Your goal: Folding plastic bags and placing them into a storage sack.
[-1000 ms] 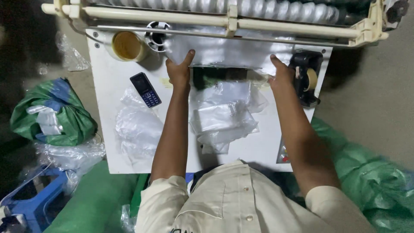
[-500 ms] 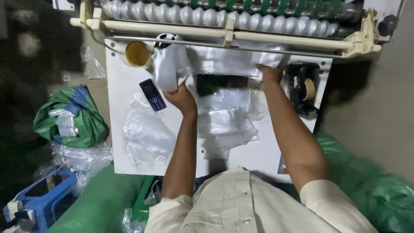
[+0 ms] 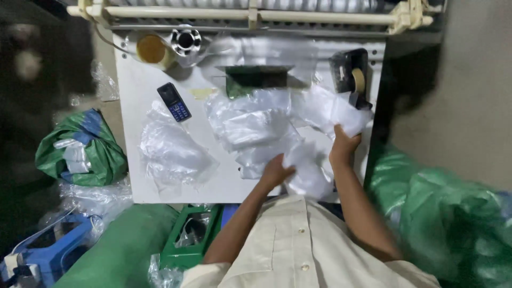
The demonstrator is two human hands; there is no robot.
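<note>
Between both hands (image 3: pixel 274 172) (image 3: pixel 344 145), a clear plastic bag (image 3: pixel 320 144) slants up-right.

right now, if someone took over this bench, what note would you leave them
Left hand: on the clear plastic bag at the near edge of the white table, gripping its left side.
Right hand: pinching the same bag's upper right corner.
Where things are: loose pile of clear bags mid-table, another bag heap to the left, mobile phone beside it, tape dispenser at the far right, roller machine along the far edge.
Done: one bag is off the pile and in hand.
Left: the piled bags look untouched.
</note>
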